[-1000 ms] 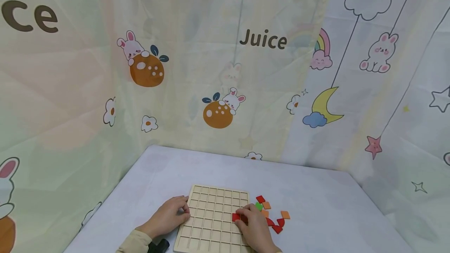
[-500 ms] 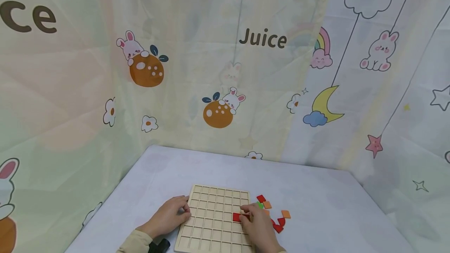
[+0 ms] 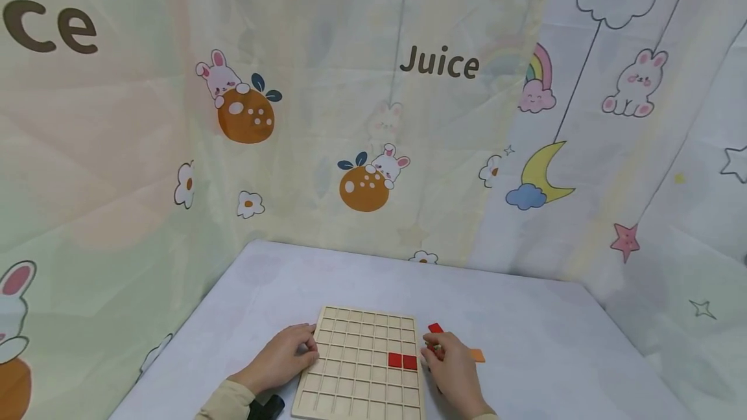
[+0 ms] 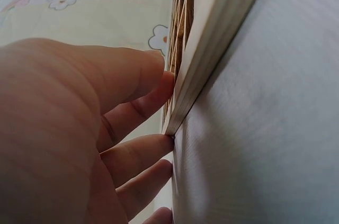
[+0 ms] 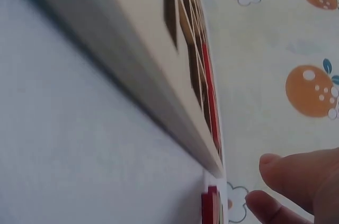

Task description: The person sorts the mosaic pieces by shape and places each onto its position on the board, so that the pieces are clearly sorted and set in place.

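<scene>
A wooden grid board [image 3: 350, 374] lies on the table with two red square tiles [image 3: 403, 361] side by side in cells near its right edge. My left hand [image 3: 286, 354] rests at the board's left edge; in the left wrist view its thumb [image 4: 143, 68] and fingers reach the wooden rim. To the right of the board, my right hand [image 3: 454, 361] is over the loose tiles and hides most of them. A red tile [image 3: 435, 328] shows past its fingertips, an orange tile [image 3: 478, 356] beside its knuckles. The right wrist view has thumb and finger apart, nothing between them.
The table [image 3: 525, 336] has a pale cloth cover. Printed curtains [image 3: 303, 167] with rabbits, oranges and flowers enclose it at the back and sides. A black object [image 3: 270, 407] sits under the left wrist.
My right hand has let go of the second red tile, which now lies in the cell beside the first. It has moved right, over the loose tiles. The left hand stays at the board.
</scene>
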Demonstrator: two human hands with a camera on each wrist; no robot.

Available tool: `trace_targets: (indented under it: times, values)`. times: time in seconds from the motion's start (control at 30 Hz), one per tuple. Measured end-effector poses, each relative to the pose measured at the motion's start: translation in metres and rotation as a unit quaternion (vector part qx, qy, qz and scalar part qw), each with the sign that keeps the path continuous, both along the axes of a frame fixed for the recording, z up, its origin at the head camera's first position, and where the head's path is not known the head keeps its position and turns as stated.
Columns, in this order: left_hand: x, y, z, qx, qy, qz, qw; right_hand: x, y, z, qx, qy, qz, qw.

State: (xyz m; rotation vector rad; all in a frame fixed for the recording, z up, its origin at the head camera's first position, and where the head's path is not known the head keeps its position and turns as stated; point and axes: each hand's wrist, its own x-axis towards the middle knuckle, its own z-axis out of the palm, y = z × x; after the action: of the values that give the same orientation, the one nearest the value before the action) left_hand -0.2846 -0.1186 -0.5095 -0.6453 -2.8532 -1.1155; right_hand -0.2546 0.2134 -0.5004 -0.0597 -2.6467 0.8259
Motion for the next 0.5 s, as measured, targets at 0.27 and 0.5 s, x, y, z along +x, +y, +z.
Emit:
trace_targets:
  times: [0.27, 0.5]
  values:
    - [-0.001, 0.0, 0.0, 0.002, 0.0, -0.003, 1.0, -0.003, 0.016, 0.001, -0.033, -0.035, -0.017, 0.9987]
    - [-0.001, 0.001, 0.001, -0.002, -0.005, 0.001, 1.0, -0.004, 0.025, -0.001, -0.013, -0.038, -0.036, 0.9985]
